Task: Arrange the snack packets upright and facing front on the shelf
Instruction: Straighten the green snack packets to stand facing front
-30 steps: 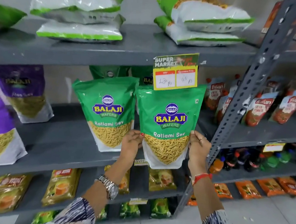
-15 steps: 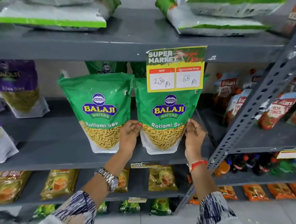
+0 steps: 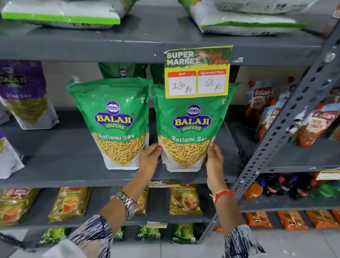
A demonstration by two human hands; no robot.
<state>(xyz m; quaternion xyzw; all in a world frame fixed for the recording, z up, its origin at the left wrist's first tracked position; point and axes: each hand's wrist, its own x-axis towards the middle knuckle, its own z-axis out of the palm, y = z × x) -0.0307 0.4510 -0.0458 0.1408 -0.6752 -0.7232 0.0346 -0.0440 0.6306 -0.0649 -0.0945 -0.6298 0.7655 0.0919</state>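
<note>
Two green Balaji Ratlami Sev packets stand upright, labels forward, on the grey middle shelf (image 3: 61,159). My left hand (image 3: 150,158) presses the lower left edge of the right packet (image 3: 190,131). My right hand (image 3: 213,163) holds its lower right edge. The packet's base rests on the shelf and its top is partly covered by a yellow price card (image 3: 197,73). The left packet (image 3: 117,121) stands free beside it, almost touching. More green packets (image 3: 122,72) show behind them.
Purple Balaji packets (image 3: 19,92) stand at the left of the same shelf. White-green bags (image 3: 60,10) lie flat on the shelf above. A perforated grey upright (image 3: 289,120) is just right of my right hand, with ketchup pouches (image 3: 316,123) beyond. Tea packets (image 3: 185,200) fill lower shelves.
Both hands carried the right packet back and down onto the shelf; it now stands beside the left packet. My hands slid to its lower edges. The camera moved closer.
</note>
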